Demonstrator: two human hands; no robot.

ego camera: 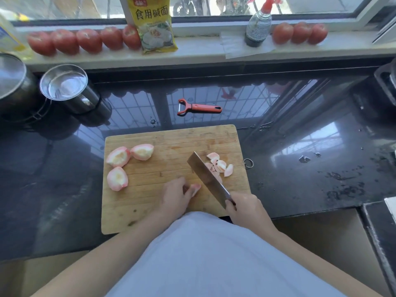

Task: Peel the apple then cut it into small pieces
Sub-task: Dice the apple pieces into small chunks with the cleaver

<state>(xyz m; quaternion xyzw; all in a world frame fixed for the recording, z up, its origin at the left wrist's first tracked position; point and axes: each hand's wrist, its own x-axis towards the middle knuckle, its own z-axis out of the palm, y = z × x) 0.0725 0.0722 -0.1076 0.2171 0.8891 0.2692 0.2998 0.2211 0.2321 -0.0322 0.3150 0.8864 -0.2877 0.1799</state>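
Observation:
A wooden cutting board (pixel 171 144) lies on the dark counter. Three peeled apple quarters (pixel 119 156) sit at its left side. Several small cut pieces (pixel 220 165) lie at the right, just beyond the cleaver blade (pixel 205 176). My right hand (pixel 244 207) grips the cleaver's handle, the blade angled up and left. My left hand (pixel 174 197) holds a small apple piece (pixel 195 187) with curled fingers, just left of the blade.
A red peeler (pixel 199 107) lies on the counter behind the board. Two steel pots (pixel 64 86) stand at the back left. Tomatoes (pixel 85 39), a yellow packet (pixel 155 24) and a spray bottle (pixel 258 24) line the windowsill. Water drops spot the counter's right side.

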